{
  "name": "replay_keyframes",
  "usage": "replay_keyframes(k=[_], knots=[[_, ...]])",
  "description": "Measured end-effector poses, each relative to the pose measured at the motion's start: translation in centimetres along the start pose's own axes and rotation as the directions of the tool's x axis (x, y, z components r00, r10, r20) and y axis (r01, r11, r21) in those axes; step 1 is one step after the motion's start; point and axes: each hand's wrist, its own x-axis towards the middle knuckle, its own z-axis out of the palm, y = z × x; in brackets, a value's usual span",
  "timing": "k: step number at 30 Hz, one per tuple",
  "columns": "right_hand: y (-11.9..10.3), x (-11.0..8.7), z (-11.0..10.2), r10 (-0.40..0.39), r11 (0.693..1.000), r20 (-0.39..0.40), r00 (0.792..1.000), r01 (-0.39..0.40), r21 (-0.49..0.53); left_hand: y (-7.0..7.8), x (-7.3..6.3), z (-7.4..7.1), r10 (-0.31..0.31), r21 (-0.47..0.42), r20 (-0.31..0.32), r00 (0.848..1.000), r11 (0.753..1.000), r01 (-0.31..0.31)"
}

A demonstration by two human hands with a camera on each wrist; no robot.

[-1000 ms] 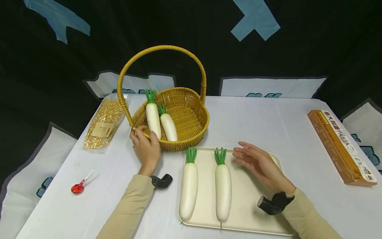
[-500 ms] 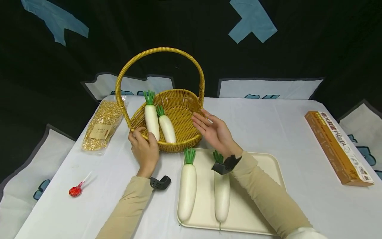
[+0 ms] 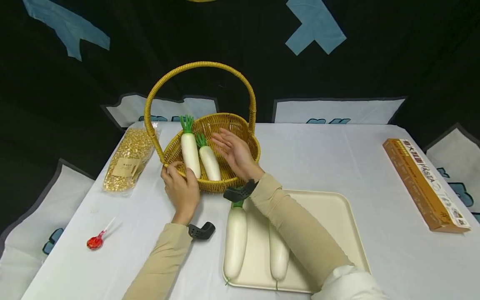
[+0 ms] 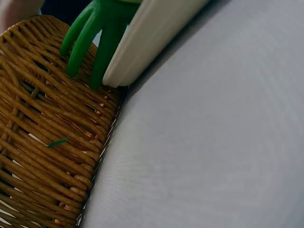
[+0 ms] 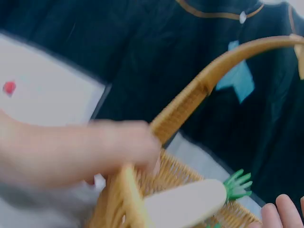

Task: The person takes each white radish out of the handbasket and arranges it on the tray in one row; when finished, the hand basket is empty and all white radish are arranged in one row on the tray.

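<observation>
My left hand (image 3: 181, 189) grips the near left rim of a yellow-brown wicker basket (image 3: 211, 186), by the foot of its arched handle. Two white radishes with green tops lie inside, a longer one (image 3: 190, 154) and a shorter one (image 3: 211, 163). Over the basket's right part, my right hand (image 3: 238, 154) holds nothing; its fingers are extended toward the shorter radish, and I cannot tell whether they touch it. Two larger radishes lie on a cream tray (image 3: 326, 216): a left one (image 3: 235, 246) and a right one (image 3: 279, 260), both partly hidden by my right arm.
Left of the basket lies a clear bag of yellow kernels (image 3: 131, 156). A red lollipop (image 3: 95, 241) rests on the white table (image 3: 150, 208) nearer the front. An orange pasta box (image 3: 425, 185) lies at the far right. A dark curtain hangs behind the table.
From over the tray, my right hand has moved left and away from me, first to the basket's right rim, then over its inside. The left hand has stayed on the rim.
</observation>
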Motion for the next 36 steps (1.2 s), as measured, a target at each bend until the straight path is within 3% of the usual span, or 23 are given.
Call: replay_keyframes(k=[3,6,9,11,16,21,27,29,31,36], knots=[[0.4,0.3,-0.1,0.017,0.987,-0.044,0.999,-0.024,-0.159,0.0,-0.1,0.1,0.005,-0.005,-0.008,1.0,1.0,-0.005],[0.7,0.6,-0.2,0.063,0.923,-0.083,0.995,-0.089,-0.375,0.1,-0.2,0.3,0.015,-0.008,-0.015,1.0,1.0,-0.015],[1.0,0.7,0.2,0.144,0.802,-0.105,0.984,-0.178,-0.571,0.2,0.0,0.2,0.02,-0.007,-0.019,1.0,1.0,-0.021],[1.2,0.7,0.3,0.194,0.706,-0.116,0.974,-0.221,-0.673,0.3,-0.1,0.2,0.016,-0.009,-0.012,1.0,1.0,-0.016],[1.7,0.2,0.9,0.247,0.462,-0.144,0.958,-0.247,-0.852,0.3,-0.2,0.2,0.004,0.001,-0.012,1.0,1.0,-0.004],[1.9,0.1,1.4,0.24,0.332,-0.148,0.959,-0.224,-0.916,0.2,-0.2,0.1,0.013,0.012,-0.029,0.999,1.0,-0.013],[2.0,0.3,1.9,0.213,0.102,-0.108,0.971,-0.132,-0.986,0.2,-0.1,0.1,0.011,0.004,-0.031,0.999,1.0,-0.011],[2.1,0.3,1.9,0.209,0.073,-0.099,0.973,-0.117,-0.99,0.2,-0.1,0.1,0.007,0.004,-0.031,0.999,1.0,-0.006],[2.2,0.2,1.9,0.205,0.072,-0.098,0.974,-0.114,-0.991,0.2,-0.1,0.1,0.001,0.005,-0.029,1.0,1.0,-0.001],[2.2,0.2,1.4,0.192,0.155,-0.08,0.978,-0.11,-0.982,0.1,-0.2,0.1,-0.006,0.007,-0.023,1.0,1.0,0.006]])
